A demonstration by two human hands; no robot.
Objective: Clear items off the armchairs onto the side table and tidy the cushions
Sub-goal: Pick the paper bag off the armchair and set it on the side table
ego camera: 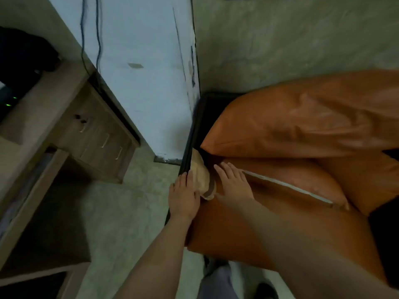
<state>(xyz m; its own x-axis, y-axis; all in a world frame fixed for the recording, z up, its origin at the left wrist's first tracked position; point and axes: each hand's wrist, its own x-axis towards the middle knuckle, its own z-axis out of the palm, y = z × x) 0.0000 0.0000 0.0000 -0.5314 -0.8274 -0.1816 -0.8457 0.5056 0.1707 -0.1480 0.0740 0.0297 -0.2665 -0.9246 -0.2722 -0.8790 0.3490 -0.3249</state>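
An orange armchair fills the right half, with a black frame (190, 143) along its left side. An orange back cushion (302, 121) lies tilted over the orange seat cushion (291, 184), whose white zipper runs diagonally. A beige bundle (201, 175), perhaps cloth or a bag, is wedged between the frame and the seat cushion. My left hand (183, 197) lies flat on the frame's edge with its fingers straight, touching the bundle's left side. My right hand (232, 182) rests with straight fingers on the seat cushion just right of the bundle.
A wooden desk (43, 117) with a drawer unit (99, 137) stands at the left, with dark equipment (19, 61) on top. Cables hang down the pale wall (138, 61) behind it. Bare floor (129, 212) lies between desk and armchair. My feet show at the bottom.
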